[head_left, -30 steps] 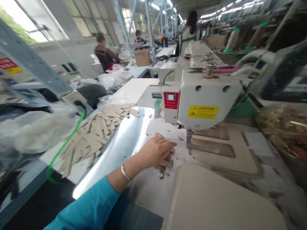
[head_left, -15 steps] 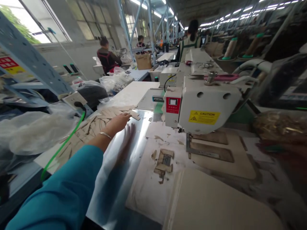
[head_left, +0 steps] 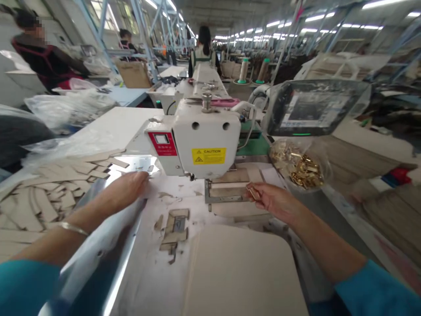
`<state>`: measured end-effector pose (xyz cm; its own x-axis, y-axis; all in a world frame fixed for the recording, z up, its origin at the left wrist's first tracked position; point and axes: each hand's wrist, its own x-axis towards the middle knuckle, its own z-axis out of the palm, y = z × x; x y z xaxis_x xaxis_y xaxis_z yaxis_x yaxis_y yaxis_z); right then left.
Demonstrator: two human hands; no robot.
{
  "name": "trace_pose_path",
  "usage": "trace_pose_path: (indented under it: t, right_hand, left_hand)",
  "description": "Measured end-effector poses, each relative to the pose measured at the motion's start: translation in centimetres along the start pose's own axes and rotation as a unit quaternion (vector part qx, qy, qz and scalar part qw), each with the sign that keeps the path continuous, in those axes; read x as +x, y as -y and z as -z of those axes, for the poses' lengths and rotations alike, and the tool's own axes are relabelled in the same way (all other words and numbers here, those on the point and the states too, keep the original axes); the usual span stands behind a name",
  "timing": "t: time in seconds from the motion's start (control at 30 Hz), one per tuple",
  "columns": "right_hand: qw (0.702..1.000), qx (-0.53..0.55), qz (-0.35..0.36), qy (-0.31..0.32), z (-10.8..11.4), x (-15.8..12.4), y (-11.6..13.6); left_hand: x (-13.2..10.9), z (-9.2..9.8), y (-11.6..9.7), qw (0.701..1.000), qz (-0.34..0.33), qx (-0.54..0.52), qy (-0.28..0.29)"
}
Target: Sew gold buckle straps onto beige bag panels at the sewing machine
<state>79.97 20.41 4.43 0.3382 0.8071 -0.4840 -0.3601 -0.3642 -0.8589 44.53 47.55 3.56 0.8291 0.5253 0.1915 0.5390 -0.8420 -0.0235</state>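
My right hand [head_left: 278,202] pinches a small gold metal buckle [head_left: 252,193] at the right end of the sewing machine's metal clamp frame [head_left: 225,199]. Under that frame lies a beige fabric piece [head_left: 230,210]. My left hand [head_left: 133,188] is curled closed over the left edge of the work surface, left of the needle area, and slightly blurred. Whatever its fingers may hold is hidden. Left of that hand spreads a pile of beige strips [head_left: 46,204]. The white sewing machine head [head_left: 207,136] stands between and beyond my hands.
A clear bag of gold metal fittings [head_left: 305,171] sits at the right, below a wrapped control screen [head_left: 312,112]. In front lies a large beige panel [head_left: 243,272]. Fabric scraps [head_left: 174,228] rest on the white sheet. Other people work farther back.
My left hand has left the pile of strips and moved back toward the machine. My right hand, blurred at the right before, is now at the clamp with a buckle. The view has swung right.
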Motion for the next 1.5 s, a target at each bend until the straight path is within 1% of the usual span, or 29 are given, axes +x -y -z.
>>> trace_pose_path:
  t: [0.07,0.13,0.17,0.2,0.23,0.27,0.3,0.37,0.4,0.43,0.5,0.53,0.57,0.6,0.63,0.7,0.73,0.8,0.87,0.9,0.97,1.03,1.07,1.13,1.2,1.27,1.43,1.5]
  right_hand:
    - [1.0,-0.005,0.008,0.012,-0.1,-0.2,-0.3]
    - [0.999,-0.038,0.021,0.016,-0.6,-0.5,-0.5]
    - [0.998,-0.06,0.032,0.019,-1.1,-0.6,-0.7]
    - [0.995,-0.081,0.045,0.024,-1.5,-0.8,-0.8]
    - [0.993,-0.101,0.06,0.029,-1.9,-0.8,-0.8]
    - [0.989,-0.119,0.076,0.036,-2.3,-0.9,-0.9]
    - [0.985,-0.141,0.093,0.043,-2.6,-0.9,-0.9]
    - [0.965,-0.215,0.141,0.04,-3.0,-0.8,-1.0]
    - [0.947,-0.269,0.176,0.024,-3.0,-0.7,-1.1]
    - [0.919,-0.33,0.214,0.0,-2.9,-0.6,-1.2]
    - [0.846,-0.446,0.288,-0.058,-2.9,-0.5,-1.6]
    - [0.811,-0.488,0.313,-0.079,-2.9,-0.6,-1.9]
    - [0.784,-0.519,0.328,-0.088,-3.0,-0.6,-2.1]
    - [0.766,-0.541,0.335,-0.089,-3.1,-0.7,-2.2]
    - [0.756,-0.554,0.337,-0.086,-3.1,-0.7,-2.3]
    - [0.75,-0.567,0.33,-0.084,-2.8,-0.5,-1.9]
    - [0.752,-0.568,0.323,-0.085,-2.4,-0.1,-1.5]
    - [0.768,-0.563,0.296,-0.075,-1.1,0.9,-0.5]
    - [0.801,-0.539,0.254,-0.051,0.5,2.2,0.6]
    - [0.824,-0.517,0.229,-0.037,1.3,2.8,1.0]
    - [0.869,-0.465,0.17,-0.007,2.5,3.8,1.8]
    - [0.902,-0.417,0.108,0.025,3.2,4.4,2.5]
    - [0.911,-0.402,0.079,0.041,3.3,4.6,2.8]
    - [0.92,-0.387,0.035,0.055,3.5,4.9,3.4]
    - [0.922,-0.383,0.021,0.052,3.6,5.4,3.7]
    - [0.922,-0.384,0.031,0.043,3.6,5.8,3.6]
    - [0.909,-0.411,0.07,0.011,3.1,6.4,2.1]
    - [0.902,-0.422,0.085,-0.005,2.9,6.4,1.6]
  left_hand:
    - [-1.3,-0.1,-4.9,1.0,-0.019,-0.02,0.002]
    - [-1.6,0.2,-10.2,0.997,-0.063,-0.044,0.025]
    - [-1.3,0.5,-12.8,0.993,-0.081,-0.067,0.048]
    - [-0.7,0.8,-15.1,0.99,-0.08,-0.09,0.069]
    - [0.2,1.1,-17.2,0.989,-0.063,-0.096,0.09]
    - [1.3,1.4,-19.0,0.987,-0.065,-0.093,0.113]
    - [2.5,1.6,-20.5,0.986,-0.08,-0.089,0.118]
    - [4.6,2.0,-22.6,0.986,-0.087,-0.085,0.112]
    - [5.4,2.1,-23.3,0.987,-0.083,-0.083,0.11]
    - [6.0,2.1,-23.9,0.988,-0.077,-0.081,0.111]
    - [6.6,2.2,-24.6,0.988,-0.076,-0.074,0.115]
    - [6.8,2.3,-24.9,0.987,-0.087,-0.072,0.114]
    - [7.0,2.3,-25.1,0.986,-0.101,-0.072,0.109]
    - [7.1,2.3,-25.3,0.985,-0.115,-0.075,0.103]
    - [7.3,2.3,-25.5,0.984,-0.125,-0.081,0.1]
    - [7.8,2.1,-25.7,0.985,-0.121,-0.085,0.093]
    - [8.0,2.0,-25.7,0.988,-0.105,-0.078,0.082]
    - [8.2,1.4,-25.6,0.994,-0.085,-0.05,0.042]
    - [8.1,0.6,-25.4,0.993,-0.114,-0.027,0.006]
    - [7.9,0.1,-25.2,0.99,-0.136,-0.029,0.007]
    - [7.4,-0.8,-24.9,0.985,-0.155,-0.058,0.05]
    - [7.0,-1.4,-24.5,0.982,-0.127,-0.095,0.107]
    - [6.9,-1.7,-24.3,0.979,-0.112,-0.109,0.128]
    - [6.8,-2.0,-24.0,0.974,-0.107,-0.126,0.152]
    - [6.8,-2.3,-23.7,0.971,-0.117,-0.134,0.158]
    - [6.9,-2.7,-23.4,0.973,-0.125,-0.13,0.147]
    - [6.9,-3.5,-23.0,0.983,-0.121,-0.102,0.09]
    - [6.8,-3.5,-23.0,0.983,-0.127,-0.101,0.089]
